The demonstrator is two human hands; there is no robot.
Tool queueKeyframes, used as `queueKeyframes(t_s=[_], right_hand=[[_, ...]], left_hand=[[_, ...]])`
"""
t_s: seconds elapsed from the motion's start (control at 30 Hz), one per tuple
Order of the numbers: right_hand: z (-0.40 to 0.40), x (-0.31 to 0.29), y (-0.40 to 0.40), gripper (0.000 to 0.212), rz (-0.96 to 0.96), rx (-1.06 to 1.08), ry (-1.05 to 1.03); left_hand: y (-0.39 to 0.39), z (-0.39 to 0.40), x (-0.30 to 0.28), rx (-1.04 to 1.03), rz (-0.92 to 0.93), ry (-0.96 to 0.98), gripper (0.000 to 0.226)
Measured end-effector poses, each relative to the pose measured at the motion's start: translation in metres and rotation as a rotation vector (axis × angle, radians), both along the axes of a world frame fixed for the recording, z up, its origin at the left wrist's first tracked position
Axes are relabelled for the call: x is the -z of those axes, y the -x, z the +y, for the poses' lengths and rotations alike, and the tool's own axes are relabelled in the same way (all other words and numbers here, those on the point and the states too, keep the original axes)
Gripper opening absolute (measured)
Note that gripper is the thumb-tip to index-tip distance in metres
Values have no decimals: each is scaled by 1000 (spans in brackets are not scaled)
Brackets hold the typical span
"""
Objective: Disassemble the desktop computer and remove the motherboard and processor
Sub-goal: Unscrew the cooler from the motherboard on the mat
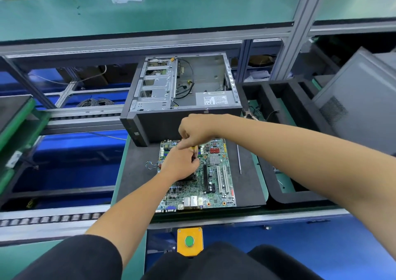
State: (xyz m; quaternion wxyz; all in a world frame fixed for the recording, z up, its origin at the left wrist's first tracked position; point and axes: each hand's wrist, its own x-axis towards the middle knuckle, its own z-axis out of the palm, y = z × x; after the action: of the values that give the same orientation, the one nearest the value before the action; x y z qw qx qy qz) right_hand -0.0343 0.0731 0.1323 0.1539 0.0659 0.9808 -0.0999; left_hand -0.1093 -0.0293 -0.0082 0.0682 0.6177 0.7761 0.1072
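The green motherboard (pixel 216 179) lies flat on a black mat (pixel 137 172), in front of the opened, gutted computer case (pixel 184 84). My left hand (pixel 179 164) is over the board's left middle, fingers curled round the lower part of a yellow-and-black screwdriver (pixel 194 151). My right hand (pixel 196 129) is just above it and pinches the tool's top end. A dark cooler (pixel 189 178) shows partly under my left hand; the processor is hidden.
A long thin metal rod (pixel 239 159) lies on the mat right of the board. Black foam trays (pixel 285 196) and a grey case panel (pixel 360 99) stand at the right. A yellow box with a green button (pixel 189 241) sits at the near edge.
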Motion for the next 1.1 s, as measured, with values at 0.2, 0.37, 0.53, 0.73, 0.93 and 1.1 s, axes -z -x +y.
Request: queueKeyframes(t_s=[0.2,0.37,0.53,0.73,0.93,1.1], right_hand=[[2,-8,3,46,-155,268,-116],[2,-11,5,40,-270,-59,-213],[7,-6,-4,9,-117,-412,-533],[11,2,-2,22,-18,70,51],[3,6,2,32,23,397,257],[6,1,8,41,-136,447,148]], left_hand=[[4,4,1,50,18,15,14],[5,4,4,36,9,-22,14],[5,5,6,30,10,-12,13],[5,5,6,37,58,20,19],[5,4,5,38,24,2,15],[6,4,5,44,8,0,14]])
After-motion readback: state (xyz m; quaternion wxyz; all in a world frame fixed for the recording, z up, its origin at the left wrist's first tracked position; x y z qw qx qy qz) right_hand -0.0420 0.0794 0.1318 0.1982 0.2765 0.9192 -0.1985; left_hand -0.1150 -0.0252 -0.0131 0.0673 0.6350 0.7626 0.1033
